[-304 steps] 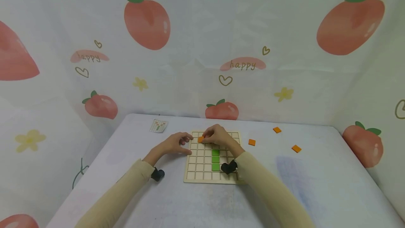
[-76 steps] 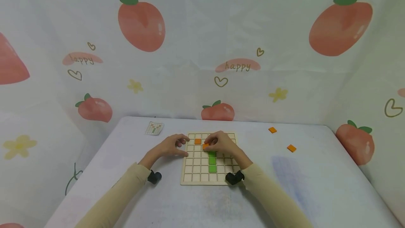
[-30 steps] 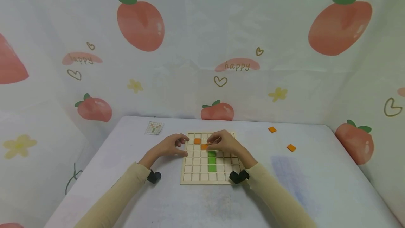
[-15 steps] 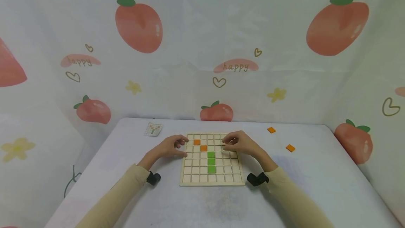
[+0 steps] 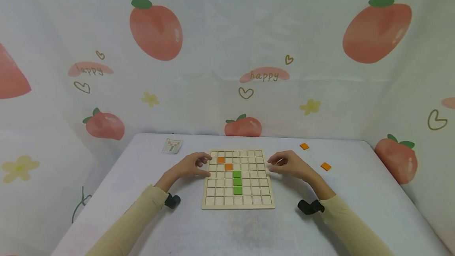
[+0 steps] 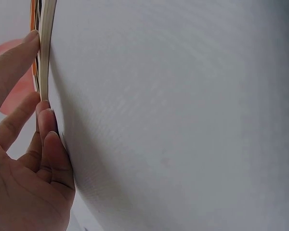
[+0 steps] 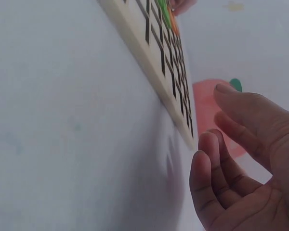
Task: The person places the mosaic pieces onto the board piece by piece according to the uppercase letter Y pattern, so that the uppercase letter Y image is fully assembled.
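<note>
A wooden grid board (image 5: 217, 201) lies flat on the table in the head view. Set in its cells are a column of green tiles (image 5: 237, 181), an orange tile (image 5: 228, 167) diagonally up-left of that column, and another orange tile (image 5: 221, 160) beyond it. My left hand (image 5: 192, 165) touches the board's left edge with thumb and fingertips, its fingers relaxed; the left wrist view shows them against the rim (image 6: 45, 57). Just off the right edge is my right hand (image 5: 291, 165), loosely curled around nothing. Two loose orange tiles, one farther back (image 5: 304, 146) and one nearer (image 5: 326, 166), lie to its right.
A small card (image 5: 172, 146) printed with a coloured grid pattern lies at the back left of the table. White fabric printed with peaches (image 5: 156, 32) hangs behind and at the sides. A dark cord (image 5: 82, 202) shows by the table's left edge.
My right hand has let go of the second orange tile and moved right, off the board. Ten seconds ago it held the first orange tile. My left hand stays at the left edge.
</note>
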